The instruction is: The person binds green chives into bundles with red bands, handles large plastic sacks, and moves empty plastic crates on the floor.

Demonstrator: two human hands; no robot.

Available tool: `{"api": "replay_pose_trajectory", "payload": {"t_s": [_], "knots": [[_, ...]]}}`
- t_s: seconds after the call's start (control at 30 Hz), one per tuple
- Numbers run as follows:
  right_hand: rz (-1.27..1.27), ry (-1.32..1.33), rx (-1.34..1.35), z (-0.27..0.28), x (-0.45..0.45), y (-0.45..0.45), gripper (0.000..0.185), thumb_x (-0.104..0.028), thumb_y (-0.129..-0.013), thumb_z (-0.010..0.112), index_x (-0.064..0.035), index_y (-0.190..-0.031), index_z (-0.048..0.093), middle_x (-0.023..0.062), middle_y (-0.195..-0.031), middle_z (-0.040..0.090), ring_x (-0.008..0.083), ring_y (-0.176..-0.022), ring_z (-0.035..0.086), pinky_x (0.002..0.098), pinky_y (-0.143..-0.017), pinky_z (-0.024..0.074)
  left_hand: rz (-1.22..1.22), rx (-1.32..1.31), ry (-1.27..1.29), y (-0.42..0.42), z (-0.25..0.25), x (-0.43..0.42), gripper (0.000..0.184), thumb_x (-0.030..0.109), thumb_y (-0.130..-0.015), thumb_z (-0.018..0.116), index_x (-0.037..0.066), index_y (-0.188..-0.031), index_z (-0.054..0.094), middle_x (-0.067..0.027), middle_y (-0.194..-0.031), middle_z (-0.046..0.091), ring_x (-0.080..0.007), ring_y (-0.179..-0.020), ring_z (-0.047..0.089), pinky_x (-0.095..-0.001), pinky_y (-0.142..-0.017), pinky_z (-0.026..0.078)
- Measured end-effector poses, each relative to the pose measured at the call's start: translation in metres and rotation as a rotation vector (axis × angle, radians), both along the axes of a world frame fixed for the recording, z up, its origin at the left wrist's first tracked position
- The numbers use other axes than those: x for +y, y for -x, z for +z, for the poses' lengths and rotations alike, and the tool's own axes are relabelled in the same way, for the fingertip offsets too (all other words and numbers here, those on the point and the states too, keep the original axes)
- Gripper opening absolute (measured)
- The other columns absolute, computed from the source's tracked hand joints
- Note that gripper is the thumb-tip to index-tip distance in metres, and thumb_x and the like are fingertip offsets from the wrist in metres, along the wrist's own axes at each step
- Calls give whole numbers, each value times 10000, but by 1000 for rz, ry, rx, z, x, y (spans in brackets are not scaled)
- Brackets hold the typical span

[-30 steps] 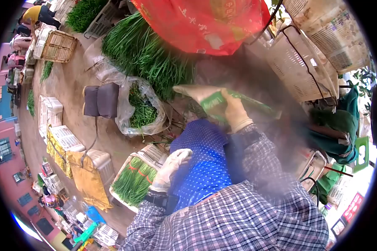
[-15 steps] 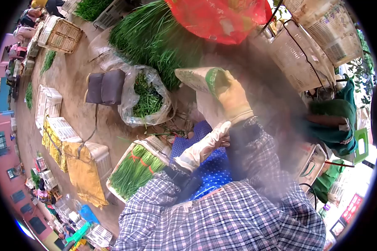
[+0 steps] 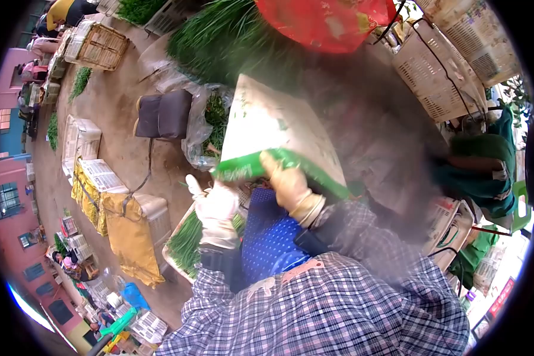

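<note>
A white board-like sheet or flattened box (image 3: 279, 118) with a green band along its near edge is held up in front of me. My right hand (image 3: 288, 184), in a cream glove, grips it by the green edge. Just below its left corner is my left hand (image 3: 216, 204), in a white glove, with thumb and fingers apart. Beneath the left hand lies a crate of green stalks (image 3: 187, 246), partly covered by the hand. A clear plastic bag of greens (image 3: 215, 121) is partly hidden behind the sheet.
A pile of long green stalks (image 3: 219, 41) lies ahead, beside a red bag (image 3: 326, 24). A dark padded stool (image 3: 166, 115) stands left of the plastic bag. White crates with yellow sacking (image 3: 130, 237) are at left, stacked crates (image 3: 436, 71) at right. People (image 3: 68, 12) are at far upper left.
The sheet has swung round and spread out, its green edge now towards me. My left hand has moved away from my right wrist, leftward to the sheet's corner. The view has shifted slightly.
</note>
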State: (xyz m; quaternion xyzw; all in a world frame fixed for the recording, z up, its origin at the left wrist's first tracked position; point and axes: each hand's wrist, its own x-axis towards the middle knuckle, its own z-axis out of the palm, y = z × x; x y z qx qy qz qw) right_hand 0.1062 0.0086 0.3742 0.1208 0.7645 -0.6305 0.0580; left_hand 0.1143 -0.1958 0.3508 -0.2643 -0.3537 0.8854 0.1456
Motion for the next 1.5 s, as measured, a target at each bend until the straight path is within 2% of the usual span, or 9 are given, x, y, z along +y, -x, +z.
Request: {"api": "replay_pose_trajectory", "payload": {"t_s": [0.17,0.43,0.7,0.83,0.97,1.07,1.13,1.4,1.5], "knots": [[220,168,175,22,-12,-20,331,-327,-936,591,-20,-1045,650,128,-923,678,269,-849,635,356,-762,497,-194,-60,782,-14,51,31,524,337,-892,610,35,-1307,501,-145,-1301,551,-270,-1165,539,-488,-1006,424],[516,-13,414,36,-1,-4,268,-280,-905,614,-36,-1002,667,138,-887,677,304,-798,642,387,-718,508,-66,-21,928,-40,41,5,549,264,-868,621,-11,-1318,468,-177,-1244,578,-302,-1155,536,-478,-1027,400],[1303,216,-35,30,53,32,363,-312,-915,586,-41,-1155,606,143,-1104,643,274,-965,610,353,-845,480,-92,-23,1124,-16,83,2,409,75,-913,569,-44,-1288,459,-184,-1267,555,-292,-1121,572,-451,-982,474],[966,435,-487,4,96,22,475,-358,-917,607,-24,-1251,553,119,-1200,612,227,-1057,574,324,-950,437,-217,-23,1485,7,103,47,376,67,-895,600,-49,-1240,508,-157,-1225,581,-259,-1096,583,-412,-949,489],[270,1445,-833,2,129,25,392,-259,-955,547,-69,-1295,511,106,-1317,535,198,-1265,435,402,-1092,292,-251,-33,1775,30,147,93,256,112,-864,667,16,-1096,618,-43,-1066,643,-161,-966,614,-271,-820,488],[465,441,-226,-37,151,14,356,-249,-957,537,-43,-1248,531,111,-1294,550,222,-1238,460,404,-1080,318,-288,-95,1917,34,158,106,228,144,-864,692,16,-1049,652,4,-957,652,-93,-831,605,-230,-695,474],[-373,1615,-691,-100,180,1,335,-226,-941,560,-10,-1196,541,122,-1231,580,251,-1156,531,395,-1004,423,-441,-70,2289,37,182,127,229,192,-886,684,34,-1050,665,23,-821,636,-65,-636,554,-205,-567,441],[-325,847,-427,9,207,20,341,-144,-874,653,7,-1165,562,90,-1094,628,198,-948,628,315,-817,533,-745,0,2771,18,147,72,408,270,-896,663,-6,-1190,599,-61,-1064,647,-168,-934,602,-307,-827,495],[-353,549,-508,12,209,10,374,-163,-862,677,9,-1173,559,75,-1110,617,183,-969,604,310,-843,507,-592,-137,2222,18,143,92,326,283,-916,585,21,-1110,571,-95,-974,628,-184,-819,601,-314,-739,507]]}}
